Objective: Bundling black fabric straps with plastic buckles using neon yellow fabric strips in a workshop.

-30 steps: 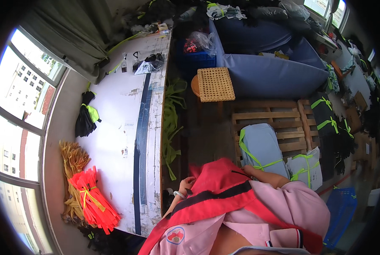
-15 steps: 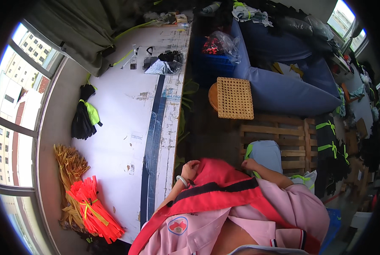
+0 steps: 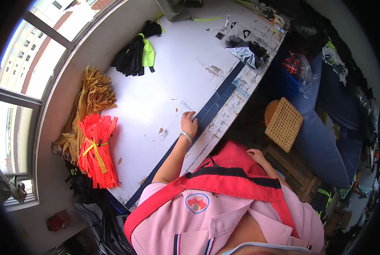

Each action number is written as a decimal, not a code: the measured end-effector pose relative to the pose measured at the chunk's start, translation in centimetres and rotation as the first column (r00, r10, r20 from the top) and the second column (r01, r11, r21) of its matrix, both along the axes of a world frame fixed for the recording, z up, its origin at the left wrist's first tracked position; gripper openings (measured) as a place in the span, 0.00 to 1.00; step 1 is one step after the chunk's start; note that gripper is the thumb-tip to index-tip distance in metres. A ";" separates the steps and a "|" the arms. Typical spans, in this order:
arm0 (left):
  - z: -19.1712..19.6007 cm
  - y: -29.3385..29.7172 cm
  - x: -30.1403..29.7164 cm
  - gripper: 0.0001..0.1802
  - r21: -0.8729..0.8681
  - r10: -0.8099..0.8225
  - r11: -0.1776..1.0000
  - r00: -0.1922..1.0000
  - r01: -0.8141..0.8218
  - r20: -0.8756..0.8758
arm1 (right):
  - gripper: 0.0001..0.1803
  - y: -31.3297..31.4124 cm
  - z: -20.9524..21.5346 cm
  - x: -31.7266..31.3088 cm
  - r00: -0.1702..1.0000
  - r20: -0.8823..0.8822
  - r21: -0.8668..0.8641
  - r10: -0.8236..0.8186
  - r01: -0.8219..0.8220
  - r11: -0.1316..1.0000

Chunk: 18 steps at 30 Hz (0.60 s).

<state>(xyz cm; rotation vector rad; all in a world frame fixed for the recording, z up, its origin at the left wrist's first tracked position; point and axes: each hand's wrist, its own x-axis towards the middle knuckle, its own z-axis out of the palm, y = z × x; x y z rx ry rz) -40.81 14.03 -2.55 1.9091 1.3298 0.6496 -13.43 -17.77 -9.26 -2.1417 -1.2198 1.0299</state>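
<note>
My left hand (image 3: 189, 124), a pale bangle at its wrist, is over the white table (image 3: 168, 91) beside a dark blue stripe (image 3: 211, 111). Its fingers are apart with nothing in them; whether it touches the surface I cannot tell. My right hand (image 3: 255, 155) hangs low beside my red apron (image 3: 230, 159), nothing visible in it, its fingers too partly seen to judge. To the left of my left hand lies a bundle of orange-red strips (image 3: 97, 151) tied with yellow. Tan strips (image 3: 88, 95) lie behind it, and black strips (image 3: 132, 55) with a lime tie farther off.
Clear plastic bags with dark pieces (image 3: 248, 53) lie at the table's far right. Beyond the table's right edge stand a woven-top stool (image 3: 284, 124), a blue crate (image 3: 286, 78), a blue padded bin (image 3: 326, 140) and a wooden pallet (image 3: 298, 174). Windows (image 3: 15, 106) line the left.
My view has turned left toward the table and bundles. My left hand has moved from beside the apron out over the table. The right hand stays low at the apron's right side.
</note>
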 end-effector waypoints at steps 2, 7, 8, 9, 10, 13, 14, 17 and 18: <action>-0.4 1.4 -2.4 0.19 0.025 0.045 0.999 0.999 -0.044 -0.031 | 0.10 2.6 1.6 -0.4 0.995 -0.045 -0.055 0.093 -0.096 0.994; -1.7 4.4 -8.3 0.26 0.143 0.235 0.968 0.947 -0.207 -0.217 | 0.13 12.7 8.3 -1.0 0.977 -0.008 -0.039 0.214 -0.214 0.976; -2.4 4.9 -9.6 0.28 0.236 0.292 0.945 0.913 -0.228 -0.286 | 0.14 15.3 9.4 -1.4 0.975 -0.004 -0.036 0.222 -0.222 0.974; -2.1 5.5 -9.7 0.32 0.143 0.267 0.962 0.899 -0.231 -0.348 | 0.15 17.4 10.0 -1.2 0.971 0.020 -0.012 0.237 -0.237 0.972; -1.7 6.2 -9.0 0.32 0.148 0.260 0.964 0.910 -0.223 -0.323 | 0.16 19.2 11.0 -0.7 0.969 0.062 0.024 0.237 -0.239 0.971; -1.7 7.7 -8.4 0.34 0.127 0.274 0.962 0.842 -0.242 -0.464 | 0.20 26.4 12.3 -1.1 0.930 0.107 0.030 0.352 -0.357 0.934; -1.8 8.3 -8.7 0.34 0.118 0.276 0.961 0.846 -0.250 -0.457 | 0.22 29.0 13.5 -2.1 0.906 0.114 0.000 0.407 -0.409 0.912; -2.0 10.2 -9.0 0.34 0.150 0.396 0.917 0.801 -0.369 -0.448 | 0.23 34.7 14.2 -3.0 0.841 0.203 -0.003 0.502 -0.512 0.859; -2.0 10.9 -8.9 0.34 0.143 0.409 0.910 0.797 -0.388 -0.444 | 0.24 36.7 13.9 -3.2 0.809 0.240 -0.003 0.537 -0.553 0.833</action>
